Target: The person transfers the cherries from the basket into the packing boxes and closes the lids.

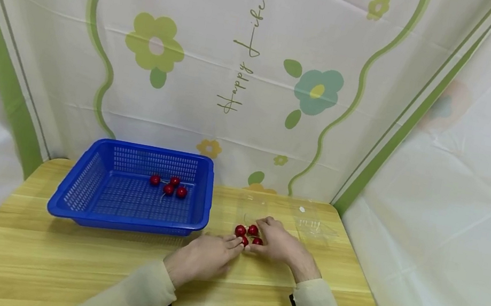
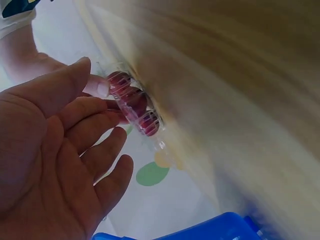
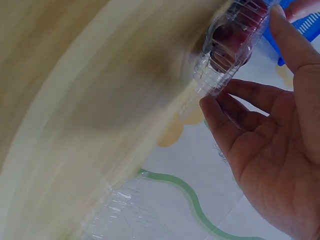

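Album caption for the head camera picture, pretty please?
Left grip and right grip at a clear box of four cherries, near a blue basket holding four more.

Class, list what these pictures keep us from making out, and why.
- Head: part of one cherry, behind the left hand.
- Left wrist: most of the blue basket, cut off at the bottom edge.
- Right wrist: one end of the clear container, cut off at the top; detail of the tabletop, blurred.

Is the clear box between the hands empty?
Not empty: from above, four red cherries show in the clear plastic box; wrist views show some through its wall.
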A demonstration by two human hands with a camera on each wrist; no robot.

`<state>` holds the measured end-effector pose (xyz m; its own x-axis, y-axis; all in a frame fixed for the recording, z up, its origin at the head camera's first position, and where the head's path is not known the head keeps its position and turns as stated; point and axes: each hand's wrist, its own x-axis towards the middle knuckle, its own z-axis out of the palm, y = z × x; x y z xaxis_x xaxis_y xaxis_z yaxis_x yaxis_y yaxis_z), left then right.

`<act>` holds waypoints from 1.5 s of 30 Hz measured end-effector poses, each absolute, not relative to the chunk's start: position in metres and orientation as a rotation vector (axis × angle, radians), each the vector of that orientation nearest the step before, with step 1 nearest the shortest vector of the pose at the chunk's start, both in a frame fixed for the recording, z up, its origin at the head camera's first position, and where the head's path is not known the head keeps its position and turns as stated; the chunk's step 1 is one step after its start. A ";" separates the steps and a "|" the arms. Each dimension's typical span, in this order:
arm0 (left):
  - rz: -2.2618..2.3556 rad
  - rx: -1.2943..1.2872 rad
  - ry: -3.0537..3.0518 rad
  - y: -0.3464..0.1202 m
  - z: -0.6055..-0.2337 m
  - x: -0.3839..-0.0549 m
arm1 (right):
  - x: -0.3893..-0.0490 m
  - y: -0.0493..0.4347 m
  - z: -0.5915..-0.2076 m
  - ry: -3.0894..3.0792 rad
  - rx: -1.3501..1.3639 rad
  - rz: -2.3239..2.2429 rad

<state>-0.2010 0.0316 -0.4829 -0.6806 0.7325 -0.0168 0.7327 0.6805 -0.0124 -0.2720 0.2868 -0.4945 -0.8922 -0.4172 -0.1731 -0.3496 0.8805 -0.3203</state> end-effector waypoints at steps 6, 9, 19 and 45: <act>-0.076 1.262 2.885 0.027 -0.488 -0.192 | -0.266 0.289 -0.496 2.814 -0.618 -0.430; -0.058 1.257 2.897 0.026 -0.490 -0.190 | -0.266 0.291 -0.497 2.814 -0.631 -0.447; -0.033 1.266 2.922 0.027 -0.494 -0.188 | -0.280 0.297 -0.495 2.848 -0.649 -0.509; 0.014 1.253 2.948 0.027 -0.496 -0.187 | -0.352 0.278 -0.481 2.838 -0.574 -0.372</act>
